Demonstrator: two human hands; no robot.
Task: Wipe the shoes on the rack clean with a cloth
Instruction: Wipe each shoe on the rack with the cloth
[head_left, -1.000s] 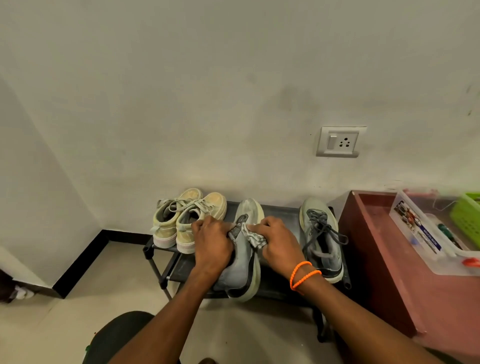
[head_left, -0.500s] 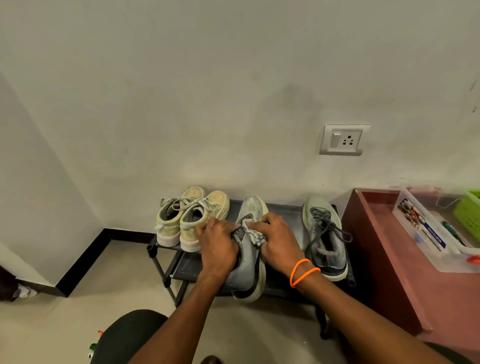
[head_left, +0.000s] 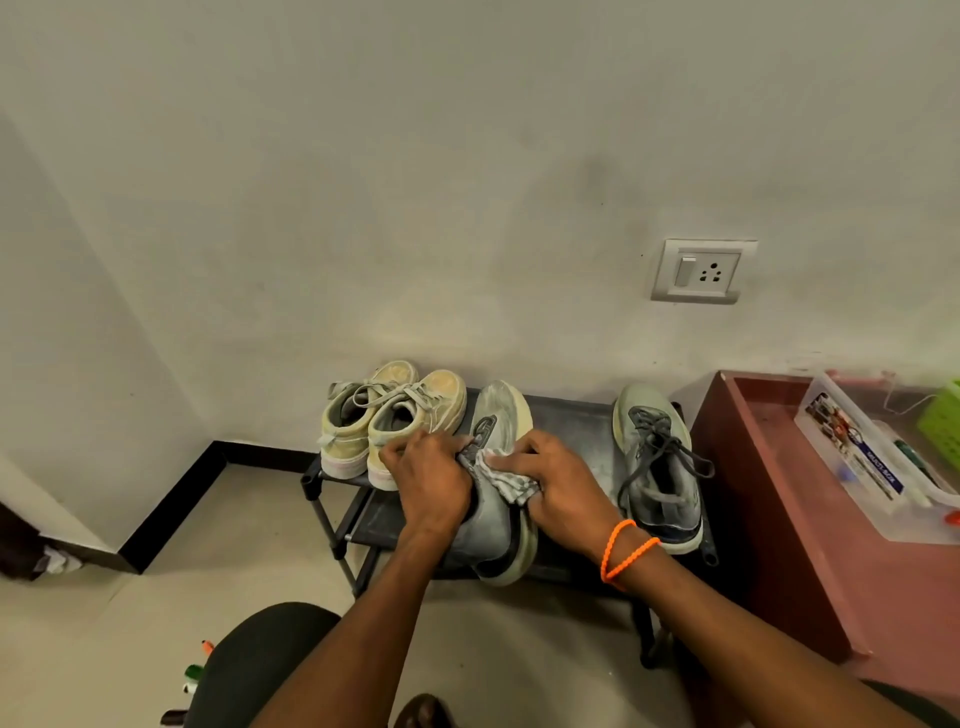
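Head view: the person is working over a low black metal shoe rack (head_left: 571, 415) against the wall. The left hand (head_left: 431, 480) is gripping the tipped grey sneaker with the pale sole (head_left: 498, 525), fingers curled round its upper, steadying it on the rack. The right hand (head_left: 563, 486) is pinching a crumpled grey-white cloth (head_left: 511, 475) against the shoe's side. Best done with short firm strokes toward the toe, the left hand holding the shoe steady. The matching grey laced sneaker (head_left: 657, 467) and the pair of yellowish canvas sneakers (head_left: 395, 415) are waiting alongside.
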